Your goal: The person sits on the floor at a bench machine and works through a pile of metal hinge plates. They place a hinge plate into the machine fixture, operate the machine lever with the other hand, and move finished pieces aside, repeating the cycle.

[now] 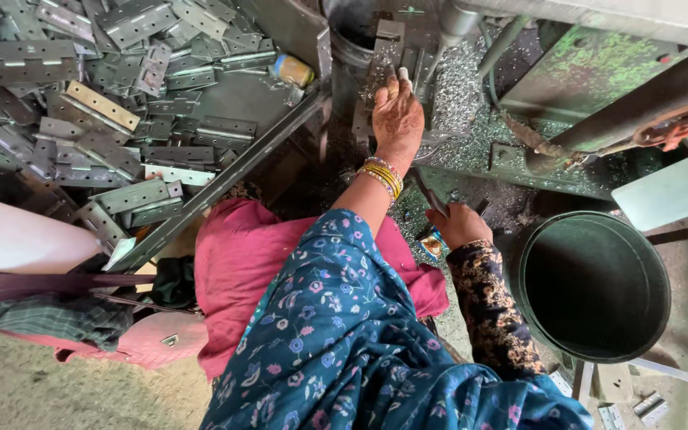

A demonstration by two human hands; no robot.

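Head view: our left hand (396, 119) lies flat, fingers together, on the stiff, sharp-edged steel hinge (388, 48); right hand (457, 224) clamps a handle (430, 196).

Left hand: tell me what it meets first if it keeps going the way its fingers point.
Probably the upright metal block of the machine, just beyond the left hand; its fingertips seem almost there already, though depth is unclear.

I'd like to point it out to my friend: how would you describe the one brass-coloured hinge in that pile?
Look at the big heap of grey metal hinges filling the upper left. Near the heap's middle left lies a brass-coloured hinge, slanting down to the right. It alone is yellowish gold with a row of small holes; every neighbour is dull grey.
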